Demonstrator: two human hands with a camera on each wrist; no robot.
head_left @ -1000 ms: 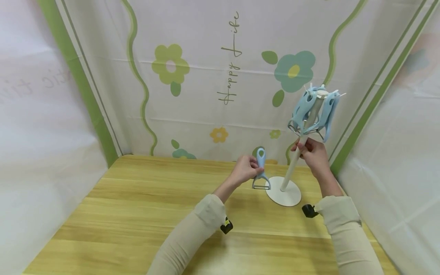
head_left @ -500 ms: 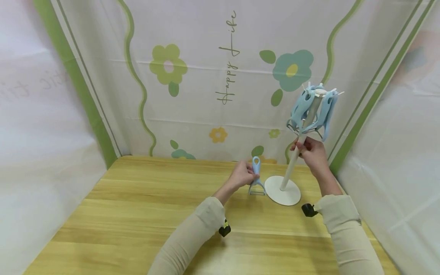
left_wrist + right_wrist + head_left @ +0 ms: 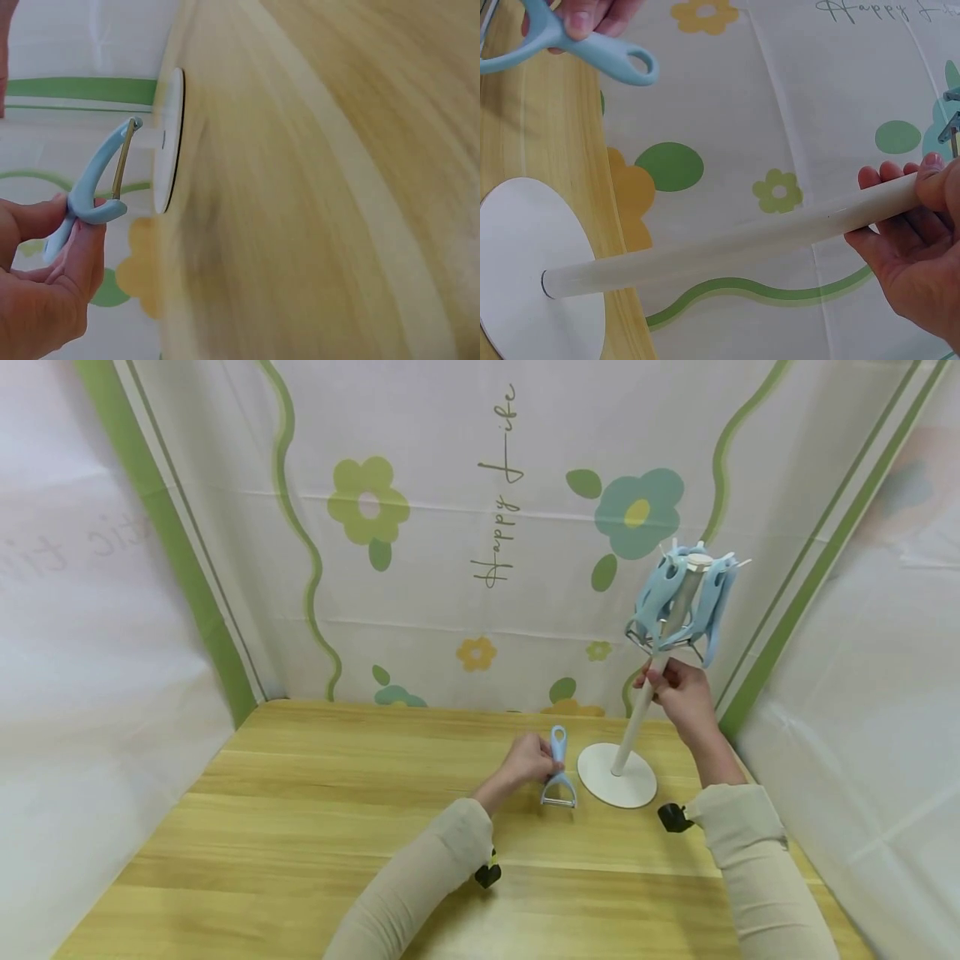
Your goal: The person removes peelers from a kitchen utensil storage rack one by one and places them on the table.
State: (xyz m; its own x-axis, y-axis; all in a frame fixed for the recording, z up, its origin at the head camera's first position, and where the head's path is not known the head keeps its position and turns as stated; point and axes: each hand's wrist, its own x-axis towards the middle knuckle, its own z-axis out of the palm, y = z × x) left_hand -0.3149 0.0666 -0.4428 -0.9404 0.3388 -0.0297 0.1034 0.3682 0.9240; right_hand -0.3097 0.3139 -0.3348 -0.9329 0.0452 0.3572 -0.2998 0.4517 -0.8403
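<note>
My left hand (image 3: pixel 529 760) pinches a light blue peeler (image 3: pixel 558 768) near the middle of its handle, thumb on one side and fingers on the other. In the left wrist view the peeler (image 3: pixel 94 176) is held above the table, its metal blade facing the tabletop. To the right, my right hand (image 3: pixel 681 687) grips the white post (image 3: pixel 727 251) of a stand, just below several blue peelers (image 3: pixel 656 593) hanging from hooks at its top. The stand's round white base (image 3: pixel 617 789) rests flat on the table, apart from the held peeler.
The wooden table (image 3: pixel 300 827) reaches back to a white printed curtain (image 3: pixel 435 577). Another curtain side (image 3: pixel 862 718) hangs close to the right arm. Black wrist cameras sit under both sleeves.
My left hand has lowered the peeler toward the table and brought it slightly left and nearer, away from the stand's base. My right hand keeps its grip on the post.
</note>
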